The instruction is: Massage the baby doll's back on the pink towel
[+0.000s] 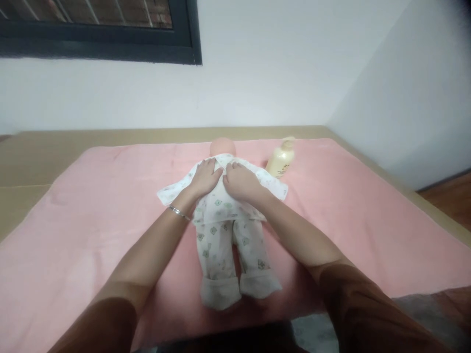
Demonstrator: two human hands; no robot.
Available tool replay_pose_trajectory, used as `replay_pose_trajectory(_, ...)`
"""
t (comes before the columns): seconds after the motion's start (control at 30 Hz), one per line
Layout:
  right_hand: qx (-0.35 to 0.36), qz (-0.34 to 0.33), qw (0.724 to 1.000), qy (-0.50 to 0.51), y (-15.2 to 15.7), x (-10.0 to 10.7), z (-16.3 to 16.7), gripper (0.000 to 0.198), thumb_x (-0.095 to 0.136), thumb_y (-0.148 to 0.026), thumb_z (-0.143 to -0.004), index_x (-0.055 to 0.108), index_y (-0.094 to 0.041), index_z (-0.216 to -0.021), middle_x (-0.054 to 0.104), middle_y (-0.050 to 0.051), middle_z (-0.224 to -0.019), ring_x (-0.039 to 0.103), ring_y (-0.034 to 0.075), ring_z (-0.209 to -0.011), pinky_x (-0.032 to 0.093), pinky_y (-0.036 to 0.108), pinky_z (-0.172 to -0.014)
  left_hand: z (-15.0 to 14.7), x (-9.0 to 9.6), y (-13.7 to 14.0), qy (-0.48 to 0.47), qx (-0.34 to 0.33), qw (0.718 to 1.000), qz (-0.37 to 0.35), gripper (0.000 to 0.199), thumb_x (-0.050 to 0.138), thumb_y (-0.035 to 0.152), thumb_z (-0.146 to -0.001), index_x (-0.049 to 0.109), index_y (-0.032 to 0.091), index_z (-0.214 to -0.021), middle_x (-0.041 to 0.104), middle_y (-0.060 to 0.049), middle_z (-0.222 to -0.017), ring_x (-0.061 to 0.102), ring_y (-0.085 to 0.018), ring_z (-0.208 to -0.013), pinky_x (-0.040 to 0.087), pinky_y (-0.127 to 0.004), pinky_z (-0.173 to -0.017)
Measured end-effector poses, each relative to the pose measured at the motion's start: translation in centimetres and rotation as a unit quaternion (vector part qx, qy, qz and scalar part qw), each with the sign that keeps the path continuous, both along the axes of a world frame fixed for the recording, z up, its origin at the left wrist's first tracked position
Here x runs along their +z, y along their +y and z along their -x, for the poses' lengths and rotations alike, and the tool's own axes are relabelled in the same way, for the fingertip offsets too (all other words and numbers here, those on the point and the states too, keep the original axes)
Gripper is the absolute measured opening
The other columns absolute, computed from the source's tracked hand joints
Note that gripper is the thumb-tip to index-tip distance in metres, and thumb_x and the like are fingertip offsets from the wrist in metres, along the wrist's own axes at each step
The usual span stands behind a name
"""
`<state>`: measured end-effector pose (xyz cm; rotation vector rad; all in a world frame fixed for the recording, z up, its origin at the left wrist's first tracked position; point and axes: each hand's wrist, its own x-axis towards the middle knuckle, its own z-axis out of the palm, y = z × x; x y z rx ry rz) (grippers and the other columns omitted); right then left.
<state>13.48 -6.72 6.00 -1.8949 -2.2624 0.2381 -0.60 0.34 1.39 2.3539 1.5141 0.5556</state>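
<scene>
A baby doll (222,146) lies on a pink blanket, its head toward the wall and its legs toward me. It wears a white patterned top (224,206) with long sleeves spread to both sides, and matching trousers (217,250) with turned-up cuffs. My left hand (206,177) rests on the left side of the doll's chest, fingers stretched out flat. On the right side of the chest lies my right hand (241,181), its fingers curled against the cloth near the collar. Whether those fingers pinch the fabric is hard to see.
The pink blanket (110,211) covers a tan padded surface (22,166). A pale yellow pump bottle (281,158) leans beside the doll's right-hand sleeve. Behind are a white wall (265,73) and a dark-framed window (110,41). A silver bracelet circles my left wrist.
</scene>
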Motion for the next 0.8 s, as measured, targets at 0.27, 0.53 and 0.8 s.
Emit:
replay_pose_trajectory(0.27, -0.045, 0.033, 0.998, 0.043, 4.0, -2.8, -2.3, 0.066, 0.019, -0.050, -0.105, 0.027, -0.013, -0.159, 0.024, 0.020, -0.166, 0.018, 0.035, -0.157, 0.017, 0.059, -0.124, -1.9, 1.9, -3.8, 0.106, 0.039, 0.993, -0.033, 0.047, 0.031, 0.030, -0.098, 0.056, 0.006, -0.129, 0.057, -0.024, -0.137, 0.051, -0.036, -0.130, 0.041, -0.053, -0.111)
replay_pose_trajectory(0.53, -0.031, 0.035, 0.995, 0.093, 5.3, -4.1, -4.1, 0.075, 0.018, -0.059, -0.102, 0.017, -0.016, -0.163, 0.015, 0.011, -0.170, 0.013, 0.035, -0.158, 0.011, 0.058, -0.127, -0.9, 1.3, -1.9, 0.044, -0.004, 0.999, -0.023, 0.047, 0.034, 0.033, -0.098, 0.060, 0.009, -0.129, 0.059, -0.019, -0.140, 0.050, -0.032, -0.135, 0.039, -0.047, -0.117)
replay_pose_trajectory(0.8, -0.024, -0.007, 1.000, 0.013, 2.2, -2.5, -1.3, 0.064, 0.022, -0.041, -0.104, 0.031, -0.003, -0.155, 0.032, 0.024, -0.162, 0.030, 0.039, -0.151, 0.027, 0.055, -0.121, 0.1, -0.9, 0.0, -0.018, 0.025, 0.999, -0.021, 0.060, 0.032, 0.045, -0.099, 0.044, 0.016, -0.150, 0.043, -0.012, -0.159, 0.037, -0.029, -0.150, 0.015, -0.057, -0.128)
